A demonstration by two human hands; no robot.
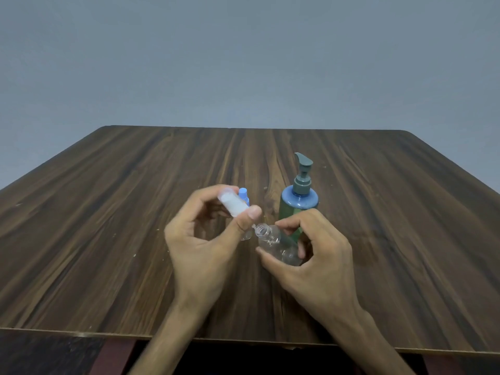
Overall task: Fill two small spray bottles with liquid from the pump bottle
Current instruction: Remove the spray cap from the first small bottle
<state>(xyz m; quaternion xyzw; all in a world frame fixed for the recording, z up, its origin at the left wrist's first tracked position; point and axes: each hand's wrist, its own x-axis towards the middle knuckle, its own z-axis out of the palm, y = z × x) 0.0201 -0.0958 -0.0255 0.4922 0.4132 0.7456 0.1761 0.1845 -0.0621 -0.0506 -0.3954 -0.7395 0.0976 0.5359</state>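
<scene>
Two bare hands meet over the near middle of a dark wood-grain table (108,212), each holding a small part.

Right hand (316,255), at about 5 o'clock from the table's centre, curls its fingers and thumb round a clear small spray bottle (276,246), tilted so its open threaded neck points toward 10 o'clock. Left hand (205,239), at 7 o'clock, pinches a frosted white spray cap (232,205) between thumb and fingertips, the cap slanted with its lower end just beside the open neck; whether they touch is unclear. Behind the left hand's fingers, at 11 o'clock from the held bottle, a second small spray bottle with a blue top (243,194) stands mostly hidden. Pump bottle (299,204), blue-green with a grey pump head, stands upright on the table at 1 o'clock from the hands, just behind the right fingers.
</scene>
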